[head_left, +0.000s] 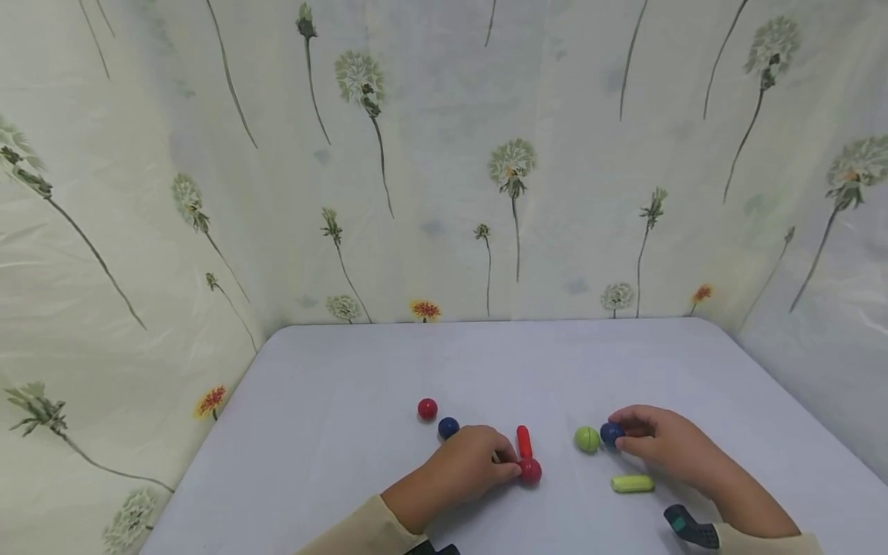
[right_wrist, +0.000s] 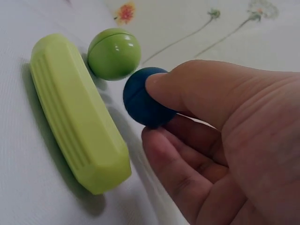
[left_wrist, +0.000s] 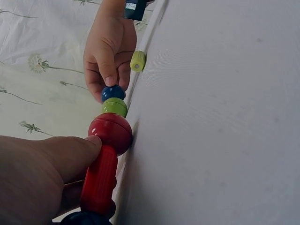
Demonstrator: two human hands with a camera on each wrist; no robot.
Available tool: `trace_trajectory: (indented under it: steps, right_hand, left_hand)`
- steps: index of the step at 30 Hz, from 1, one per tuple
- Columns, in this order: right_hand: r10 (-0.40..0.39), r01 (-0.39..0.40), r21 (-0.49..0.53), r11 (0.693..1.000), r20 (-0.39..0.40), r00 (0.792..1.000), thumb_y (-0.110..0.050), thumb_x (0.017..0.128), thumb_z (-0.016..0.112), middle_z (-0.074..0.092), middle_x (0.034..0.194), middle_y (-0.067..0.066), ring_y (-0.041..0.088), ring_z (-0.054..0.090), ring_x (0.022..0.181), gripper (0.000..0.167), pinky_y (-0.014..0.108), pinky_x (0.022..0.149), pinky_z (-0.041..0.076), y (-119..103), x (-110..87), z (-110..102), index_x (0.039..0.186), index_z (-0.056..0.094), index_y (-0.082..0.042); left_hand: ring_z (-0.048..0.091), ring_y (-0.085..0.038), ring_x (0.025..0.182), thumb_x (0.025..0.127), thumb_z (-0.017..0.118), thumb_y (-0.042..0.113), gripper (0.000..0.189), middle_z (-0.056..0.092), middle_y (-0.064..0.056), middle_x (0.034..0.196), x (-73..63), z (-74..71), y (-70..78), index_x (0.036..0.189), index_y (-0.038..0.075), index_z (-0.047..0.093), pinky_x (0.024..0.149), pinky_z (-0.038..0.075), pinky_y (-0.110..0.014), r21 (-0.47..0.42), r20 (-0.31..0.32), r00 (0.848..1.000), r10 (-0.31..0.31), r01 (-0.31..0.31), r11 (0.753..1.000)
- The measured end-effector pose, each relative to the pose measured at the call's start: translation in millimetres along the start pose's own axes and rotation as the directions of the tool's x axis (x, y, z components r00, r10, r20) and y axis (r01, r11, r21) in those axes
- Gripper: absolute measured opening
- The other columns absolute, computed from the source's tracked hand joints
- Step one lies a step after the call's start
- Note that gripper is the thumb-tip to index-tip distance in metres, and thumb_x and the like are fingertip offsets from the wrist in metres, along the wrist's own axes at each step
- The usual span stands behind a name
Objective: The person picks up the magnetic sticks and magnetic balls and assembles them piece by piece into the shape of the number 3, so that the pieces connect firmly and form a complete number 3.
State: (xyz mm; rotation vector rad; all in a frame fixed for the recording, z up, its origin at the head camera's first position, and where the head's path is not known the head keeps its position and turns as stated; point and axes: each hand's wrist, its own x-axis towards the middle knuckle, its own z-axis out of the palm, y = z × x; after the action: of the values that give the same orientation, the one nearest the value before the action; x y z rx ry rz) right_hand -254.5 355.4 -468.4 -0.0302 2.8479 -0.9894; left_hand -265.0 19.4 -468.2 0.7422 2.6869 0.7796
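My left hand (head_left: 472, 462) pinches a glossy red ball (head_left: 530, 471) low over the white table. A short red stick (head_left: 523, 442) lies just beyond that ball, and its ribbed side shows in the left wrist view, close to the thumb. Between the thumb and fingers of my right hand (head_left: 662, 443) is a dark blue ball (right_wrist: 144, 98). Left of it sits a green ball (right_wrist: 114, 54) with a seam line. A yellow-green stick (right_wrist: 79, 115) with grooves along one side lies on the table, nearer to me than the right hand's fingers.
Another red ball (head_left: 428, 408) and a second blue ball (head_left: 448, 428) rest beyond the left hand, the blue one partly covered by it. The white table (head_left: 333, 370) ends at a flower-patterned curtain (head_left: 444, 154) at the back and sides.
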Motion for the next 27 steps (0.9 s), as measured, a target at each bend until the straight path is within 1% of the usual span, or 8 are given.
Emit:
trace_trajectory:
  steps: [6,11,17,19,23,27]
  right_hand:
    - [-0.019,0.019,0.006,1.0,-0.043,0.999,-0.039,0.094,0.078,0.07,0.132,0.013,0.039,0.064,0.126,0.052,0.062,0.1,0.051,-3.0,0.0,-0.4,0.137,0.065,-0.011]
    - [-0.029,0.033,0.038,0.999,-0.101,0.994,-0.042,0.097,0.075,0.068,0.136,0.015,0.043,0.061,0.13,0.055,0.063,0.102,0.049,-13.4,-1.7,5.4,0.14,0.063,-0.01]
    - [-0.022,0.037,0.116,0.993,-0.124,0.992,-0.048,0.096,0.074,0.071,0.132,0.01,0.038,0.063,0.127,0.058,0.061,0.103,0.05,-35.5,-6.0,20.4,0.141,0.062,-0.013]
    - [-0.025,0.042,0.135,0.99,-0.128,0.991,-0.046,0.096,0.074,0.072,0.131,0.01,0.036,0.065,0.125,0.057,0.058,0.102,0.052,-42.6,-7.4,24.8,0.141,0.063,-0.014]
    - [-0.049,0.068,0.131,0.989,-0.145,0.988,-0.04,0.097,0.075,0.072,0.13,0.01,0.036,0.066,0.125,0.051,0.058,0.103,0.052,-53.8,-8.1,31.2,0.14,0.064,-0.015]
    - [-0.08,0.096,0.111,0.989,-0.139,0.987,-0.037,0.098,0.074,0.072,0.132,0.009,0.037,0.065,0.127,0.049,0.057,0.103,0.052,-62.5,-4.4,36.1,0.141,0.064,-0.016]
  left_hand:
    - [0.055,-0.002,0.076,0.093,0.082,0.032,0.007,0.063,0.017,0.079,0.6,2.1,-0.1,0.095,0.026,0.082,0.071,0.048,-0.021,-0.009,0.002,1.0,-0.005,0.005,1.0]
    - [0.055,-0.002,0.076,0.093,0.082,0.031,0.006,0.063,0.017,0.079,-0.9,1.9,0.7,0.093,0.025,0.081,0.07,0.048,-0.02,-0.02,0.006,1.0,-0.001,0.002,1.0]
    - [0.055,-0.003,0.077,0.091,0.083,0.029,0.004,0.063,0.017,0.079,-1.6,2.1,-1.1,0.093,0.027,0.081,0.071,0.049,-0.021,-0.03,0.007,1.0,-0.022,0.022,0.999]
    - [0.055,-0.003,0.077,0.091,0.083,0.029,0.003,0.063,0.017,0.079,-0.7,2.2,-1.4,0.092,0.027,0.08,0.07,0.049,-0.021,-0.035,0.007,1.0,-0.019,0.02,0.999]
    - [0.056,-0.004,0.077,0.092,0.083,0.029,0.005,0.063,0.016,0.079,1.4,1.6,0.2,0.094,0.026,0.08,0.07,0.049,-0.021,-0.057,0.006,1.0,-0.006,0.007,0.998]
    - [0.056,-0.004,0.077,0.091,0.083,0.03,0.006,0.063,0.016,0.079,1.4,2.6,0.3,0.095,0.026,0.081,0.069,0.049,-0.021,-0.063,0.008,1.0,-0.014,0.014,0.998]
